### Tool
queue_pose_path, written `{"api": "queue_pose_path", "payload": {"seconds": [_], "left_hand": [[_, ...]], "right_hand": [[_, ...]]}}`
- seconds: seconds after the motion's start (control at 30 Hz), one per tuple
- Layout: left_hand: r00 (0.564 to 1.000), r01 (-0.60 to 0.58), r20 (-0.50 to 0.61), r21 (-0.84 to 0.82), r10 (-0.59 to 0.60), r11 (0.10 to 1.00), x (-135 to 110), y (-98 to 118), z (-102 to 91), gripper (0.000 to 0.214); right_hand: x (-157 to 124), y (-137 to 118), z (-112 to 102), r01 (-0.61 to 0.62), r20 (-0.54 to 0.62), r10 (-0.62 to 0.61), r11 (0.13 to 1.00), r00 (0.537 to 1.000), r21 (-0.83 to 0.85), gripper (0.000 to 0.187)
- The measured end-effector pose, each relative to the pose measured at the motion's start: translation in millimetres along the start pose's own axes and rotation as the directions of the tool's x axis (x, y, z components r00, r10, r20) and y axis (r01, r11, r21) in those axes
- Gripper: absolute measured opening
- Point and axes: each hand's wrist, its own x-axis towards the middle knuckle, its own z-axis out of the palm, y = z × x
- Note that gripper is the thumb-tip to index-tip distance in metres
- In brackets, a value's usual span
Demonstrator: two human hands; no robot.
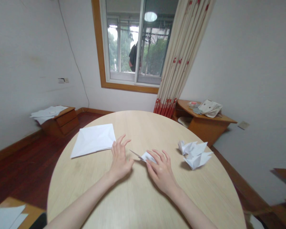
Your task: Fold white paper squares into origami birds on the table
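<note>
A small folded white paper piece (145, 156) lies on the round wooden table (143, 197) between my hands. My right hand (160, 170) rests on its right part, fingers curled and pressing it down. My left hand (120, 157) hovers just left of it, fingers spread apart and holding nothing, the thumb near the paper's pointed tip. A stack of white paper sheets (94, 140) lies to the left, touching nothing I hold.
Finished folded paper figures (195, 154) sit at the right of the table. A low wooden cabinet with papers (53, 116) stands at the left wall. A corner shelf with a bag (205, 114) stands right, beside a curtain (181, 60) and window.
</note>
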Motion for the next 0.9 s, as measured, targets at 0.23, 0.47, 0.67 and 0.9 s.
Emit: {"api": "queue_pose_path", "payload": {"seconds": [0.23,0.47,0.67,0.9], "left_hand": [[0.975,0.148,0.156,0.07,-0.157,0.987,-9,-7,17.0,0.038],[0.955,0.089,0.288,-0.068,-0.066,0.994,-16,-3,18.9,0.018],[0.946,0.218,0.294,-0.266,-0.136,0.939,-10,-3,16.5,0.013],[0.942,0.273,0.289,-0.37,-0.169,0.888,-6,1,12.4,0.005]], "right_hand": [[1,-3,-3,-0.108,-0.136,0.106,0.994,0.985,-0.006,0.024],[3,-5,-9,-0.113,-0.184,0.115,0.993,0.976,0.024,0.024],[3,-10,-13,-0.116,-0.154,0.125,0.991,0.98,0.066,0.025],[5,-8,-19,-0.164,-0.194,0.184,0.98,0.964,0.116,0.023]]}}
